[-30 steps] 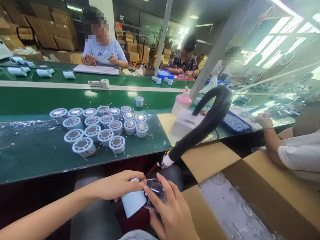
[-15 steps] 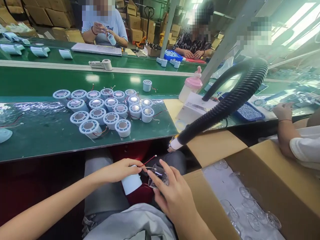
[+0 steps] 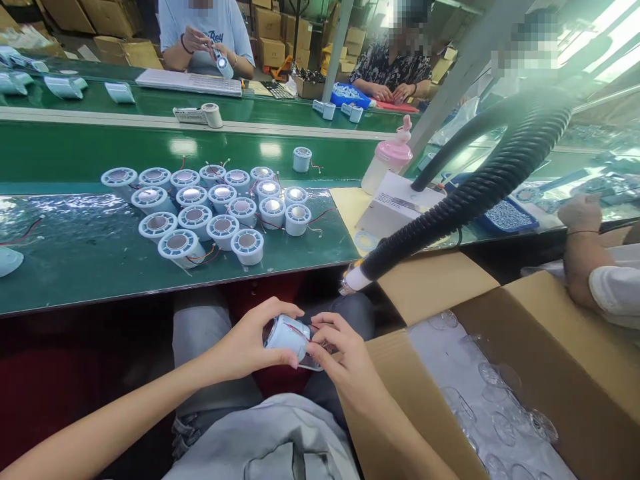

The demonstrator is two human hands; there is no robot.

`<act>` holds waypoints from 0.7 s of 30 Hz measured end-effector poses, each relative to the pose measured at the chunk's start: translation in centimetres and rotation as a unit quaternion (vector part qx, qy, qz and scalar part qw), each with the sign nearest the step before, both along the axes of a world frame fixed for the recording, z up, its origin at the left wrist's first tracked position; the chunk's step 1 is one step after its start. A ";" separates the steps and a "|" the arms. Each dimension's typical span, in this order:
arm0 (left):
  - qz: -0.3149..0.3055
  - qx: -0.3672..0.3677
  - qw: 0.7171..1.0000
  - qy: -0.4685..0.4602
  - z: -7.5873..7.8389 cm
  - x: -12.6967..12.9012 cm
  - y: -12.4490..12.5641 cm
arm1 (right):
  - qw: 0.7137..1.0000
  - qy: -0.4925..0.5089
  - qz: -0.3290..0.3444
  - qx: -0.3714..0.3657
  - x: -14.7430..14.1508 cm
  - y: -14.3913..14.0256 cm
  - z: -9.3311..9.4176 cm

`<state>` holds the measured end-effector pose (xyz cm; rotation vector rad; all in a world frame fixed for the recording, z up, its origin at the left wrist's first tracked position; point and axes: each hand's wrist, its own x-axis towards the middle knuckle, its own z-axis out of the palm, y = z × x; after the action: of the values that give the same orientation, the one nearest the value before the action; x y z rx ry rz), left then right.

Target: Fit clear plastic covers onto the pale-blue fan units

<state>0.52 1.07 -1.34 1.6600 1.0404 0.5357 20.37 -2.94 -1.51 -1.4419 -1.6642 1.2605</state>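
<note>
Above my lap, my left hand is wrapped round a light blue cylindrical housing, thumb in front and fingers over the top. The housing lies tilted on its side, and thin red wires run along it. My right hand is closed at the housing's right end, its fingers on a clear plastic cover that is mostly hidden behind them. The cover meets the housing there; how far they fit together I cannot tell. On the bench ahead stand several similar light blue housings with round metallic centres and loose wires.
A black corrugated hose arches down at right to a white nozzle near my knee. At lower right, an open cardboard box holds clear covers. A pink-lidded bottle and white box stand behind. Co-workers sit across and at right.
My hands have come together, bringing the housing and the clear cover end to end. The housing has turned onto its side, and my left hand now wraps round it. The view has shifted slightly.
</note>
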 end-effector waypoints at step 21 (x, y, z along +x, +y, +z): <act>-0.008 -0.280 0.928 -0.246 -0.5 -0.5 -1.9 | 0.987 0.068 0.094 0.114 2.2 -0.4 0.5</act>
<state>0.04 -0.81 -1.86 0.9584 0.7133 0.5440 22.60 -3.34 -1.01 -1.0603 -1.8174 1.1925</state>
